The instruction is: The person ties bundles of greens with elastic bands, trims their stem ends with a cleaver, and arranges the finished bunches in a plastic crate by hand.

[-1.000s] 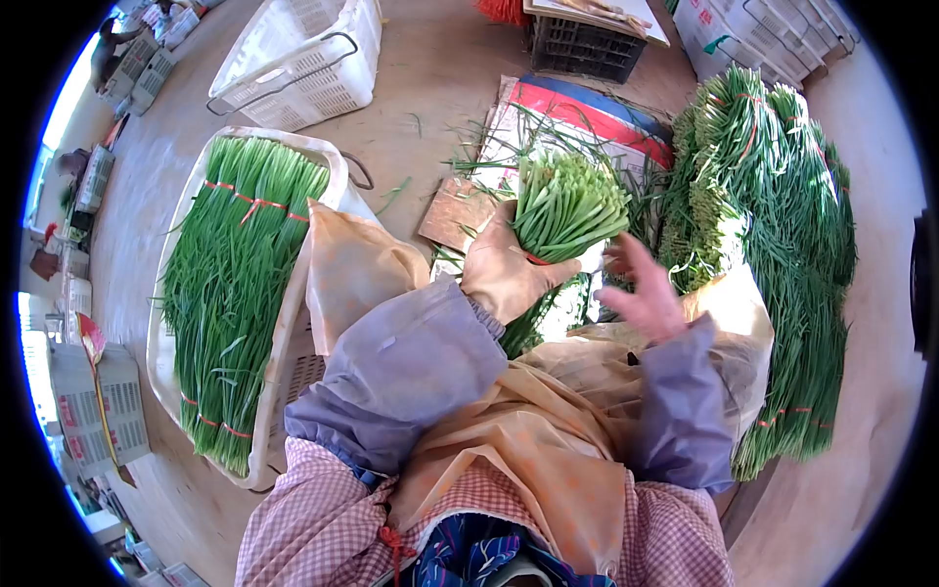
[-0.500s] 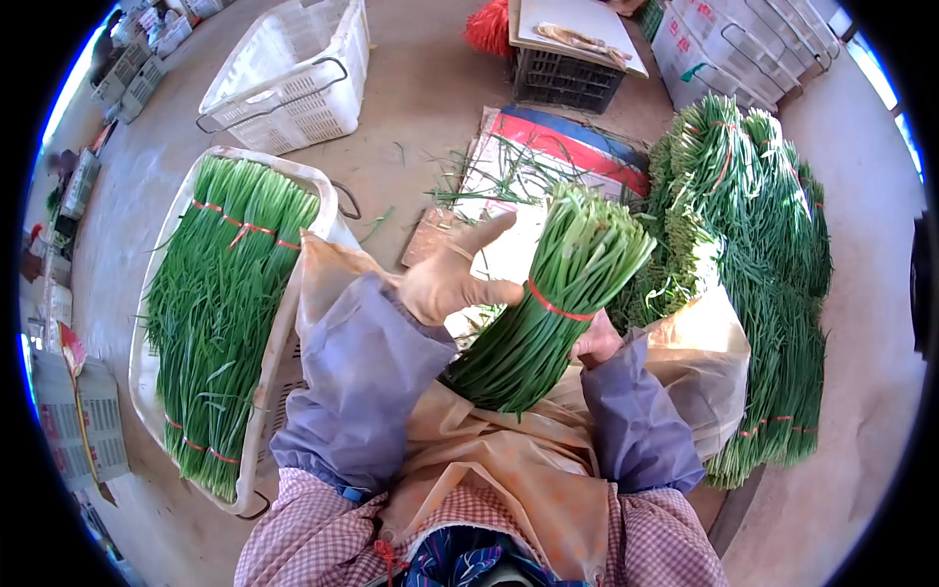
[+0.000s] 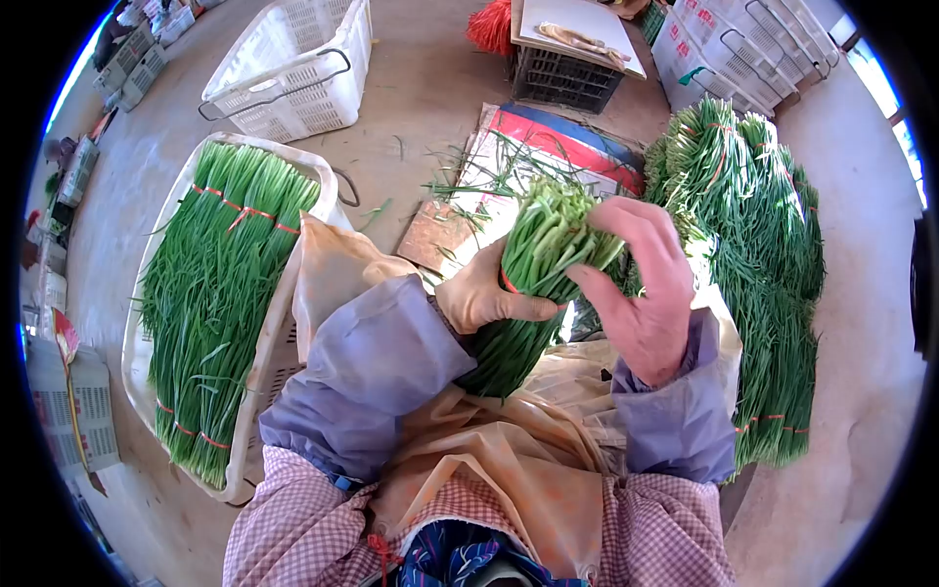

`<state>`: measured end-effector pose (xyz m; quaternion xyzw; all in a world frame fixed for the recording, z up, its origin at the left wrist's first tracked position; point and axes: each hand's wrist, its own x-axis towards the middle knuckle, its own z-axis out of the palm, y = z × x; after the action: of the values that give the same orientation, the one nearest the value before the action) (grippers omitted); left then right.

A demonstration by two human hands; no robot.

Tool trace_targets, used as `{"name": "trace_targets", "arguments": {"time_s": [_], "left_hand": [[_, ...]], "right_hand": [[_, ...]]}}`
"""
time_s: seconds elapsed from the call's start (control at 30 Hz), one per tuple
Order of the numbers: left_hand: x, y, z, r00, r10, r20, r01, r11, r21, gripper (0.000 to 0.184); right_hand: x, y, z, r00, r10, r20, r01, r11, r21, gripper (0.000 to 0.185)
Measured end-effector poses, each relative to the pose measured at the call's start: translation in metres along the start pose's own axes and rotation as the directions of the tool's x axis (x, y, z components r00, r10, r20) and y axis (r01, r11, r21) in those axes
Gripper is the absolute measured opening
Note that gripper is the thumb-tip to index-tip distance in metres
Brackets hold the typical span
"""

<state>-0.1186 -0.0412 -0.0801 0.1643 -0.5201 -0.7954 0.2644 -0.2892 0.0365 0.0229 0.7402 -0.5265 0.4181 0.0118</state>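
A bunch of green chives [image 3: 562, 240] stands tilted over my lap, its pale cut ends up and a red band around it. My left hand [image 3: 494, 293], in a tan glove, is wrapped around the bunch at the band, thumb across the front. My bare right hand [image 3: 650, 289] is at the top right of the bunch, with thumb and curved fingers against the stem ends. To my left, a white crate [image 3: 328, 181] holds several banded bunches of chives [image 3: 220, 303]. On my right lies a tall pile of banded chives [image 3: 753, 264].
Loose leaves lie on a flattened cardboard sheet [image 3: 421, 235] ahead. Beyond are a white crate [image 3: 293, 108], a black crate [image 3: 562, 78] with a board and a glove [image 3: 577, 39] on top, red strands [image 3: 489, 27], and stacked white crates [image 3: 729, 49] at the far right.
My left hand went from spread fingers beside the bunch to wrapped around it. My right hand moved from behind the bunch up to its cut ends. The bunch shifted slightly left.
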Motion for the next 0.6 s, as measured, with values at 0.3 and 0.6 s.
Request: {"name": "trace_targets", "arguments": {"time_s": [0.3, 0.6], "left_hand": [[0.000, -0.007, -0.002, 0.998, -0.059, -0.008, 0.059, 0.997, 0.058, 0.084], [0.008, -0.016, -0.003, 1.000, -0.019, 0.020, 0.018, 0.999, 0.049, 0.082]], "right_hand": [[0.010, 0.030, 0.012, 0.988, -0.069, 0.140, 0.050, 0.990, 0.134, 0.020], [-0.004, 0.071, -0.017, 0.852, 0.467, -0.237, -0.244, 0.755, 0.609, 0.011]]}}
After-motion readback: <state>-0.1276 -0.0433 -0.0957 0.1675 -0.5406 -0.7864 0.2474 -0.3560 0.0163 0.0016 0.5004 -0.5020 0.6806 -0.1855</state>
